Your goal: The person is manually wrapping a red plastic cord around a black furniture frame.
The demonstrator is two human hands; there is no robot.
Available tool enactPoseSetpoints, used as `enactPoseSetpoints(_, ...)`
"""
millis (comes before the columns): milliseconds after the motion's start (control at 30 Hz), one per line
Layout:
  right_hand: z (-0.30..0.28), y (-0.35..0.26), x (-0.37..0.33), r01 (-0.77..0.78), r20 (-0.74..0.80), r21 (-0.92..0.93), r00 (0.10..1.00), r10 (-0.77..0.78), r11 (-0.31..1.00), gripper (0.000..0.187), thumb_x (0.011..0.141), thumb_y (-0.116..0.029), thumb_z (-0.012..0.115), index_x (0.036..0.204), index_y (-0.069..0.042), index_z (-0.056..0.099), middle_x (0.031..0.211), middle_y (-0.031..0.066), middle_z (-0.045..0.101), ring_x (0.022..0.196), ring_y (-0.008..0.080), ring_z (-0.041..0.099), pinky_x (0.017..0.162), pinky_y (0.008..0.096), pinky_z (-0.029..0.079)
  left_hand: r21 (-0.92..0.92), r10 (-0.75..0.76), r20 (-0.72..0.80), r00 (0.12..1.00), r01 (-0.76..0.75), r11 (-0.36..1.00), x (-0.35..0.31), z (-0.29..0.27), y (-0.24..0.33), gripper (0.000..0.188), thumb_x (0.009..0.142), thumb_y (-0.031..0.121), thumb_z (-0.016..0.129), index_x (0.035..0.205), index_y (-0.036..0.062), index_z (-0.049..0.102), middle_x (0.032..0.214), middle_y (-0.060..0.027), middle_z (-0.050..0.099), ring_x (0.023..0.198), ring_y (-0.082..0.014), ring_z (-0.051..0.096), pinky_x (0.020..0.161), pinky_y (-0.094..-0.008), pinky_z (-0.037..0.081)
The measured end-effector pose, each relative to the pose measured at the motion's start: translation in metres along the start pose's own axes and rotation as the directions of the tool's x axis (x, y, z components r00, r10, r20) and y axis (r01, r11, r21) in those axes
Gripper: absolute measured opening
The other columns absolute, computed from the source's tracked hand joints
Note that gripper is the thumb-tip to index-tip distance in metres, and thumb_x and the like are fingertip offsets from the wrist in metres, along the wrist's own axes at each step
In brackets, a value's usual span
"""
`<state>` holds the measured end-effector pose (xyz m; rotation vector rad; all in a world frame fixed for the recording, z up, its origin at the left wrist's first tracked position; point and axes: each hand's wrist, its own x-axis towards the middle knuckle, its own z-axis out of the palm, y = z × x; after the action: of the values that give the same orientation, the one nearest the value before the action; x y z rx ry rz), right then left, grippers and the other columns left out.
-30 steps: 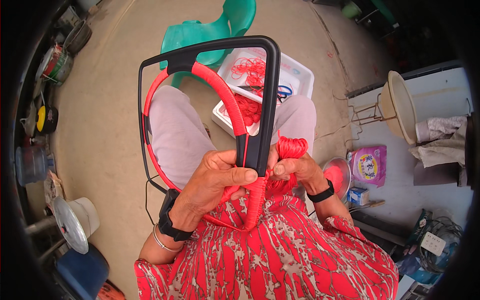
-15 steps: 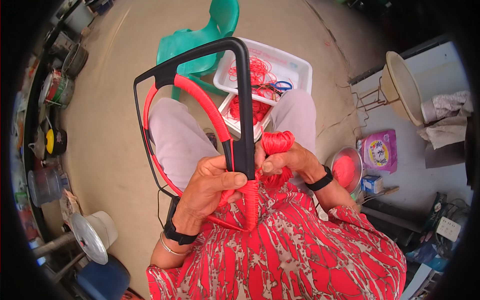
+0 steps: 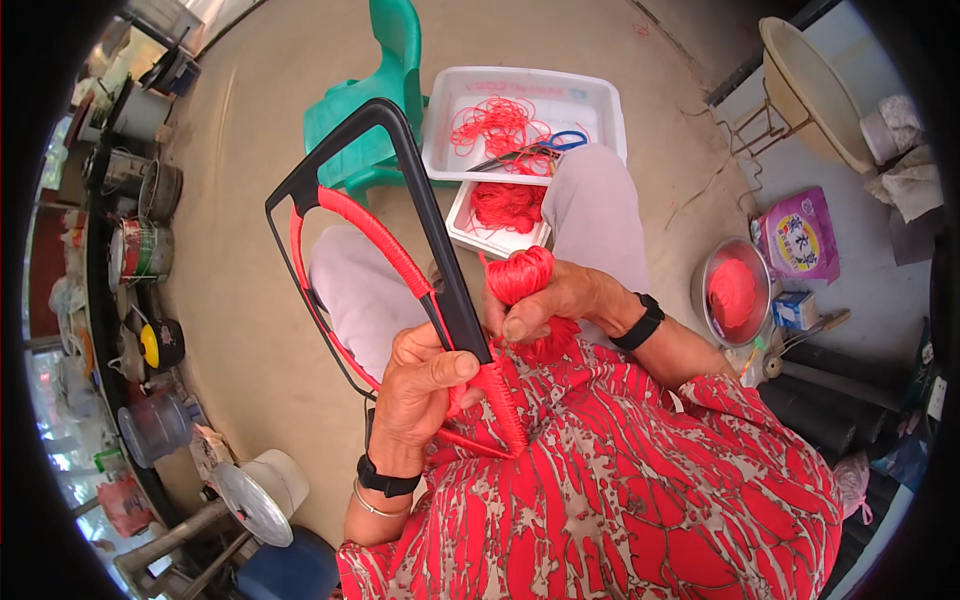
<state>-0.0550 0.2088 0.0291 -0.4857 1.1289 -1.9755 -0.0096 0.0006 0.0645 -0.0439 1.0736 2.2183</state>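
Observation:
A black frame (image 3: 432,215) with a round inner hoop leans over my lap. Red cord is wound tightly round the hoop (image 3: 375,232) and round the frame's lower corner (image 3: 497,405). My left hand (image 3: 425,385) grips the frame just beside the wound corner, thumb lying across it. Close by on the right, my right hand (image 3: 545,305) is closed round a bundle of red cord (image 3: 520,275), part of which hangs below the fingers. Its fingertips are near the frame's bar, partly hidden behind the bundle.
Beyond my knees, a white tray (image 3: 605,110) holds loose red strands and blue-handled scissors (image 3: 565,141); a smaller white box (image 3: 465,225) below it holds more red cord. A green chair (image 3: 345,120) stands behind. At right are a metal bowl (image 3: 708,265) and a purple bag (image 3: 798,235); pots line the left.
The frame has tilted further left at its top. The whole view has shifted and turned slightly. Both hands keep their holds.

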Motion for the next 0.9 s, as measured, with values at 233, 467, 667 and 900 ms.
enactPoseSetpoints(233, -0.002, -0.001, -0.004, 0.018, 0.042, -0.043, 0.999, -0.016, 0.999, 0.027, 0.077, -0.023, 0.073, 0.081, 0.001, 0.063, 0.060, 0.0024, 0.054, 0.047, 0.0077, 0.044, 0.043, 0.0239, 0.033, -0.077, 0.019, 0.044, 0.999, -0.015, 0.997, -0.002, -0.004, -0.001, 0.028, 0.076, 0.009, 0.074, 0.098, -0.0048, 0.064, 0.080, -0.0076, 0.061, 0.055, -0.0114, 0.051, 0.042, -0.0229, 0.040)
enactPoseSetpoints(467, -0.002, -0.007, -0.001, 0.054, 0.096, -0.083, 0.994, -0.046, 0.995, 0.026, 0.077, -0.024, 0.074, 0.080, 0.001, 0.065, 0.060, 0.0030, 0.057, 0.047, 0.0080, 0.047, 0.043, 0.0239, 0.035, -0.042, -0.005, 0.021, 1.000, 0.006, 0.999, 0.000, 0.000, 0.000, 0.027, 0.076, 0.009, 0.074, 0.097, -0.0049, 0.064, 0.081, -0.0077, 0.062, 0.054, -0.0108, 0.051, 0.041, -0.0231, 0.040)
enactPoseSetpoints(667, 0.000, -0.013, -0.009, 0.091, 0.102, -0.098, 0.991, -0.081, 0.991, 0.025, 0.078, -0.023, 0.074, 0.079, 0.001, 0.066, 0.058, 0.0025, 0.056, 0.046, 0.0085, 0.047, 0.043, 0.0244, 0.035, 0.019, -0.003, -0.021, 1.000, 0.003, 1.000, 0.004, 0.005, 0.002, 0.026, 0.077, 0.009, 0.074, 0.098, -0.0042, 0.065, 0.080, -0.0066, 0.063, 0.052, -0.0099, 0.050, 0.041, -0.0231, 0.040)
enactPoseSetpoints(900, 0.006, -0.009, -0.009, 0.125, -0.090, -0.144, 0.986, -0.139, 0.982, 0.021, 0.081, -0.022, 0.070, 0.081, -0.002, 0.064, 0.060, -0.0015, 0.052, 0.052, 0.0062, 0.045, 0.048, 0.0236, 0.036, -0.003, -0.008, -0.045, 0.999, 0.008, 1.000, 0.004, -0.005, 0.000, 0.029, 0.079, 0.011, 0.072, 0.103, -0.0027, 0.062, 0.078, -0.0062, 0.061, 0.049, -0.0095, 0.048, 0.040, -0.0222, 0.038)
